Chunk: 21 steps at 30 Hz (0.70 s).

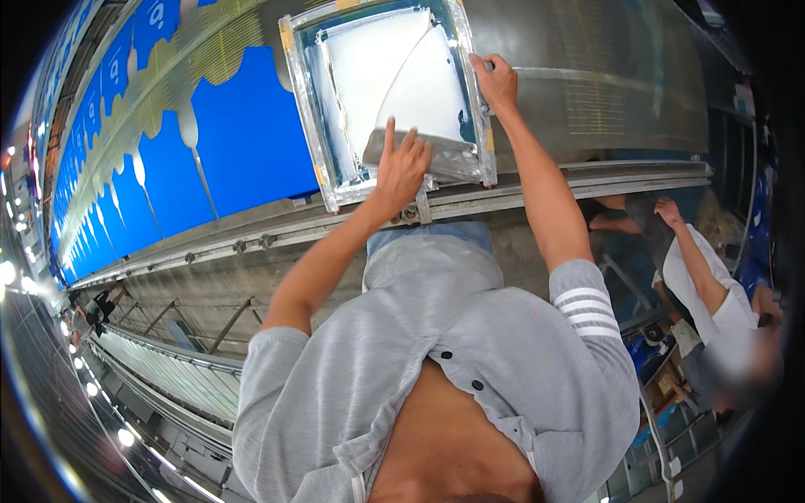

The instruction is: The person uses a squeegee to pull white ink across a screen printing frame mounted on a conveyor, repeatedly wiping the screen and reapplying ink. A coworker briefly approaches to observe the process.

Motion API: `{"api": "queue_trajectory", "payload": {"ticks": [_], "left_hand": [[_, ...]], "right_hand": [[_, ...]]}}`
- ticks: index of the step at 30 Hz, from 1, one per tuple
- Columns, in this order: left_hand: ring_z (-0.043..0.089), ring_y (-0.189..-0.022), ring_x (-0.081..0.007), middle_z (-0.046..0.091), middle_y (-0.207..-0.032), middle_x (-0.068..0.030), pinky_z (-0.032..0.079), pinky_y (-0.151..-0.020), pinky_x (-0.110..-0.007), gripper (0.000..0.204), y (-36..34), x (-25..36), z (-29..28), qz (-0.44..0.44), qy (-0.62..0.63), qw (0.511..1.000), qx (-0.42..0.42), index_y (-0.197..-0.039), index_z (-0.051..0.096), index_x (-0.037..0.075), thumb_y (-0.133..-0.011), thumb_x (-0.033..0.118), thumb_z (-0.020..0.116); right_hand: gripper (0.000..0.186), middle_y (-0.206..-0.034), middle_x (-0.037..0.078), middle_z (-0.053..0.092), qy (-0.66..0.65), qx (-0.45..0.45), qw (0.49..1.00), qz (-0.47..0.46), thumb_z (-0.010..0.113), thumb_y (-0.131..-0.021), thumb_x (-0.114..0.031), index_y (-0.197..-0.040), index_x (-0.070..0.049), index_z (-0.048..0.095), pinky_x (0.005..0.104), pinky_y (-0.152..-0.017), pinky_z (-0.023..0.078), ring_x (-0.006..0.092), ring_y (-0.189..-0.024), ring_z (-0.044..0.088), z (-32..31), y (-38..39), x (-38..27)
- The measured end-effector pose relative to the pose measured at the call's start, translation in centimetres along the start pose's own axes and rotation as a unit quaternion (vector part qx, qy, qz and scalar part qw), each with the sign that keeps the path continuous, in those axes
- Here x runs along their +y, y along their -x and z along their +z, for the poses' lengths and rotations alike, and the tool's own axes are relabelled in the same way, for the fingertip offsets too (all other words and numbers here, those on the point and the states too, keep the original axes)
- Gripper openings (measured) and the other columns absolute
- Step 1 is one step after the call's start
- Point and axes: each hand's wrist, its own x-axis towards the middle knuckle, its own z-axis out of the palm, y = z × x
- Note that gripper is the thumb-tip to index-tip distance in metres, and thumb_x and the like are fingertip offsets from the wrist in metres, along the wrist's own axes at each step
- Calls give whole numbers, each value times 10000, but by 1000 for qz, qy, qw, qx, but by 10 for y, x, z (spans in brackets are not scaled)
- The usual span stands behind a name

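Note:
A screen-printing frame (309, 117) with taped edges lies on the long table in front of me. Thick white ink (369, 67) covers most of its mesh, with a curved line running through it. Near the frame's close edge, my left hand (404, 165) is on a wide grey squeegee (454, 158), its index finger stretched forward along the blade and the other fingers bent over it. The thumb's grip is partly hidden. My right hand (496, 82) is closed around the right side of the frame, towards its far corner.
Blue printed sheet (243, 126) covers the table to the left, bearing white and yellowish drop shapes. A metal rail (587, 177) runs along the table's near edge. At the right, another person (704, 277) in white is close by; someone (92, 310) is far left.

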Motion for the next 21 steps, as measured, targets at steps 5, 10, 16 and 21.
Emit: {"api": "queue_trajectory", "payload": {"ticks": [5, 10, 16, 21], "left_hand": [[689, -921, -344, 691, -925, -139, 539, -901, -478, 207, -5, 23, -11, -218, 118, 958, -147, -917, 737, 55, -726, 63, 661], [704, -936, -392, 716, -990, -245, 561, -783, -475, 304, -66, -21, -15, -249, 144, 910, -298, -976, 752, 23, -686, 86, 687], [696, -987, -423, 711, -1042, -273, 556, -803, -466, 441, -109, -56, -1, -219, 168, 826, -491, -986, 751, -21, -557, 74, 796], [701, -967, -405, 723, -1043, -242, 553, -806, -465, 392, -88, -118, -47, -205, 202, 865, -411, -936, 765, -16, -559, 89, 781]], "right_hand": [[491, -911, 227, 730, 13, 18, 1000, -20, 676, -836, -539, -985, -75, 731, 458, -816, 534, 416, -908, 691, 3, -6, 8], [483, -932, 234, 728, 3, 9, 1000, -17, 668, -839, -540, -990, -86, 736, 468, -839, 529, 423, -938, 687, 3, -7, 9], [466, -1063, 199, 722, 69, 60, 995, -37, 664, -848, -534, -1013, -106, 748, 456, -880, 516, 390, -1030, 667, 15, -8, 28], [364, -1101, 181, 705, 112, -121, 954, -249, 712, -817, -406, -1016, -105, 753, 468, -895, 514, 356, -1079, 651, -15, -6, -61]]}}
